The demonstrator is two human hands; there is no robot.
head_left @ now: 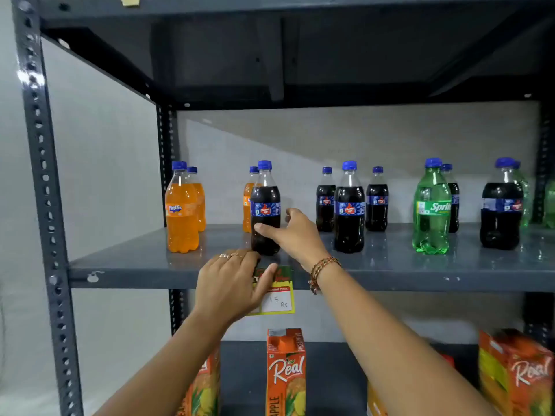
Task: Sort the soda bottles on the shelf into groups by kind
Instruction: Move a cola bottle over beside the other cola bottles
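On the grey shelf [126,262] stand blue-capped soda bottles. Two orange Fanta bottles [181,214] are at the left. A dark cola bottle [265,199] stands in front of a third orange bottle [247,202]. My right hand [295,232] wraps this cola bottle low down, thumb across its front. My left hand [231,280] rests on the shelf's front edge over a price tag, fingers apart, holding nothing. Three more cola bottles [349,211] form a group in the middle. A green Sprite bottle [431,211] and another cola bottle [501,214] stand to the right, each with a bottle behind it.
A yellow price tag [277,301] hangs from the shelf edge. Orange Real juice cartons [286,373] stand on the shelf below. A slotted steel upright [45,187] frames the left side, and another shelf board [270,55] sits overhead.
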